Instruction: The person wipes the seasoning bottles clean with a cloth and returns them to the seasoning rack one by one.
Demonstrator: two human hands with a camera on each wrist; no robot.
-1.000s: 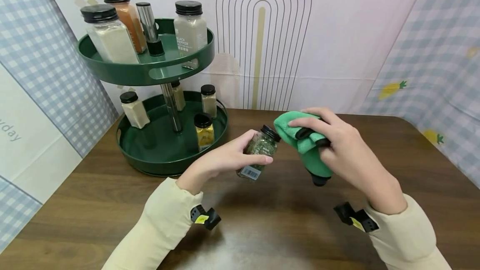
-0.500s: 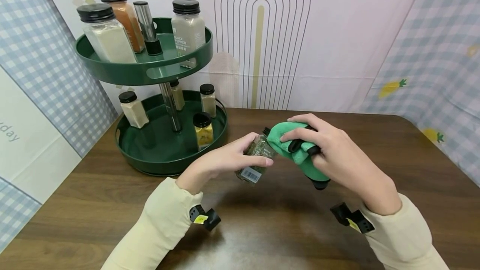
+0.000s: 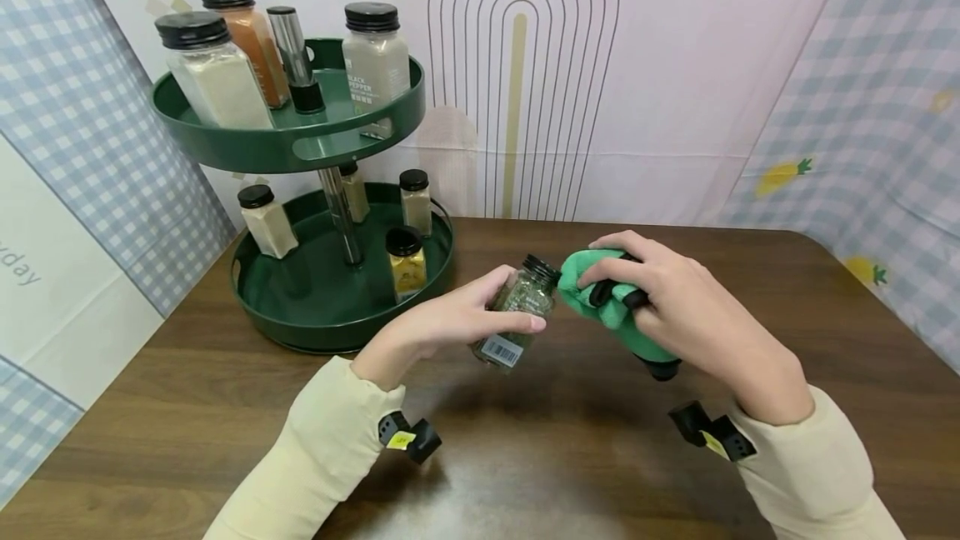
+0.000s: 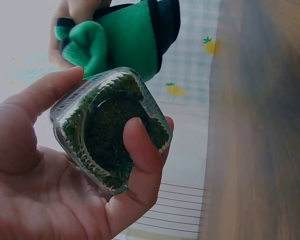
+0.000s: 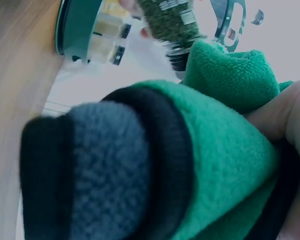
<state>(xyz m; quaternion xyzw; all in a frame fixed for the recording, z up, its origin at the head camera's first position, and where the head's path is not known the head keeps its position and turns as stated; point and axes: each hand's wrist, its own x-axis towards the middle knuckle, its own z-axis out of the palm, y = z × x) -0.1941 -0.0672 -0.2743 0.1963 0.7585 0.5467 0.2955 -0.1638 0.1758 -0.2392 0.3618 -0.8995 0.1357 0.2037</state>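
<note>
My left hand grips a glass spice jar of dried green herbs, tilted with its black lid up and to the right. In the left wrist view the jar's clear base faces the camera, with thumb and fingers round its sides. My right hand holds a bunched green cloth with black edging. The cloth's left end is right beside the jar's lid; in the right wrist view the cloth overlaps the jar's neck. Both jar and cloth are held above the wooden table.
On the left stands a green two-tier turntable rack. Its upper tray carries several large jars, one a black pepper jar. Small jars stand below, among them a yellow one. The brown table meets a patterned backdrop behind.
My right hand brought the cloth left over the jar's lid and neck, then drew it slightly back right, so the lid shows again. My left hand and the jar stay nearly still.
</note>
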